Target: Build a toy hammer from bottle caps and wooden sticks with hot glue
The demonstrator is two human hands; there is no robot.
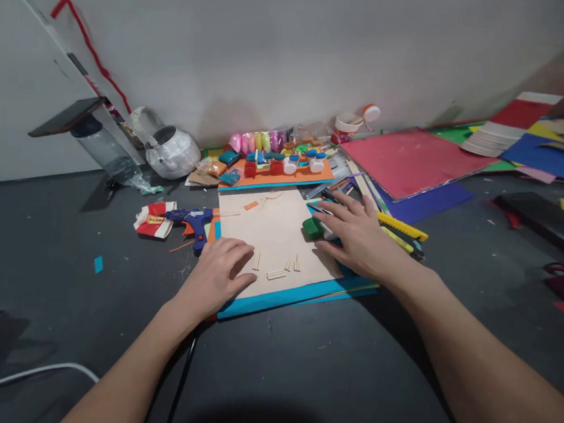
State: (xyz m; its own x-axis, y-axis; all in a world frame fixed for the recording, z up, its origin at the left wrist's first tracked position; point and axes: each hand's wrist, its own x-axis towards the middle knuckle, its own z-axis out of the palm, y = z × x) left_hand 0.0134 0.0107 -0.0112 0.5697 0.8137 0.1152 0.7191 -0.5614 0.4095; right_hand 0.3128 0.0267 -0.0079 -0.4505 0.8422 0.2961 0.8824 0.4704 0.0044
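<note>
My left hand (224, 269) rests at the left edge of a cream sheet (269, 232), thumb and fingers apart and nothing seen in it. Close to its fingertips lie several short pale sticks (276, 274) in small groups. My right hand (356, 234) is spread over the sheet's right side, fingers stretched. Partly under it is a white object with a green end (312, 229); whether the palm touches it I cannot tell. A yellow cutter (402, 226) pokes out beyond that hand. Left of the sheet lies a blue glue gun (195, 224), its nozzle pointing over the paper.
Behind the sheet, small wheeled clay pieces (277, 167) stand on an orange board (260, 182). A silver pot (173, 152) and a tilted clear bottle (109, 151) are at the back left. Red sheet (416, 160) and coloured papers spread right. A black cable (179, 388) runs toward me.
</note>
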